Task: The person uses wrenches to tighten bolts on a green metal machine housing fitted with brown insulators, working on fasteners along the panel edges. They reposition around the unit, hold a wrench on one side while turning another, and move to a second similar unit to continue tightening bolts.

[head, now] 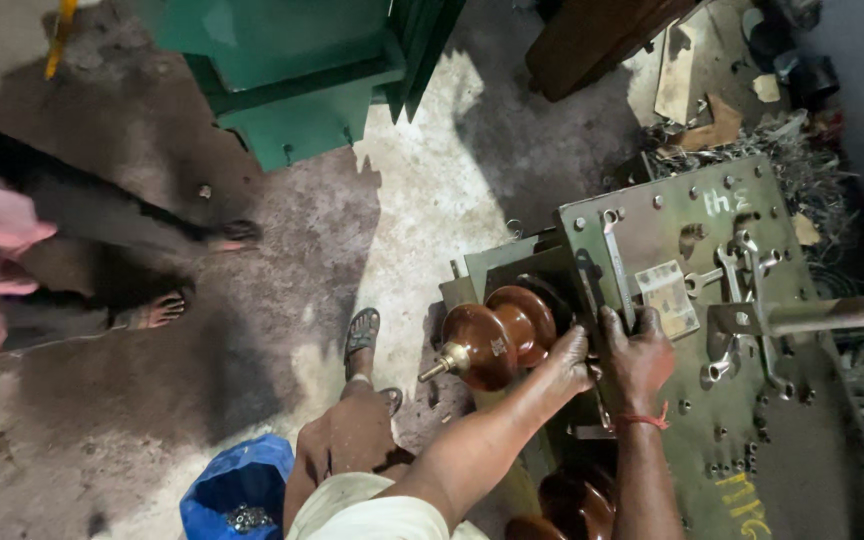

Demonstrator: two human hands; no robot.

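The glossy brown ribbed ceramic insulator [500,335] is lying sideways at the grey-green steel cover plate [742,420]'s nine o'clock edge. The left hand [570,362] is cupping its base; the right hand [638,352], at three o'clock, is pressing curled fingers onto the plate, holding nothing visible.

stained, patchy concrete floor [402,200], brightest in the middle and dark at the edges. a green metal cabinet [292,80] stands at the top, scrap metal heaped [812,170] by the right wall.

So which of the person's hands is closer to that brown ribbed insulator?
The left. The left hand touches the brown insulator at its base; the right hand rests beside it on the grey metal plate, farther away.
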